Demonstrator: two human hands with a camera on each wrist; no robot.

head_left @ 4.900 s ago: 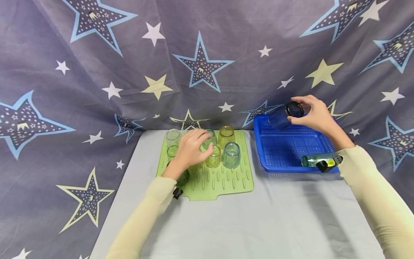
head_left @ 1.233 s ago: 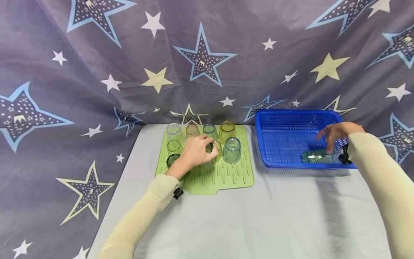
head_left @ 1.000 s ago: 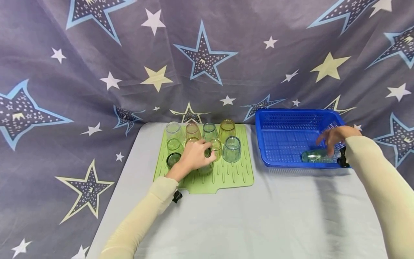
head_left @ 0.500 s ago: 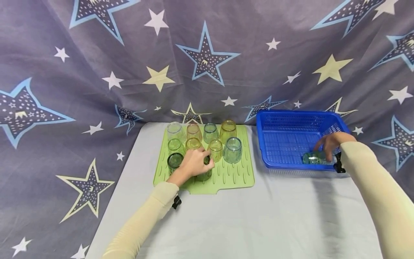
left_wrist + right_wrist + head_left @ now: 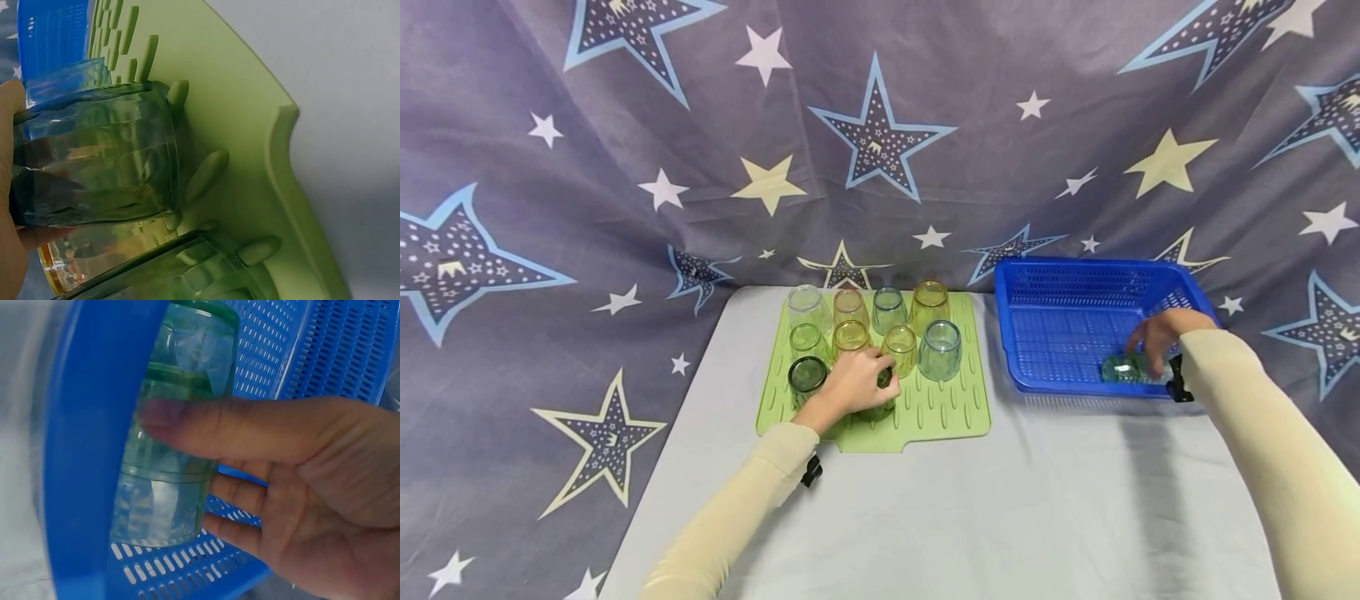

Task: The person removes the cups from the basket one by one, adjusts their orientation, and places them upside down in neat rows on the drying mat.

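My left hand [image 5: 852, 382] grips a dark green glass [image 5: 880, 408] by its upturned base, near the front of a green ridged mat [image 5: 955, 417]. In the left wrist view that glass [image 5: 100, 156] stands mouth down, its rim right at the mat. Another dark green glass [image 5: 806, 377] is upside down to its left. My right hand [image 5: 1168, 330] reaches into a blue basket [image 5: 1052, 388]. Its thumb and fingers close round a light green glass [image 5: 162, 506] lying along the basket's front wall; the hand hides part of it in the head view.
Behind my left hand several coloured glasses stand upside down in rows, among them a yellow glass [image 5: 929, 303] and a blue glass [image 5: 940, 350]. The white table [image 5: 1000, 517] runs in front of mat and basket. A starry curtain [image 5: 970, 50] hangs behind.
Earlier my right hand held a dark glass above the basket; it has since dropped to the light green glass. My left hand has brought a dark green glass down to the mat's front.
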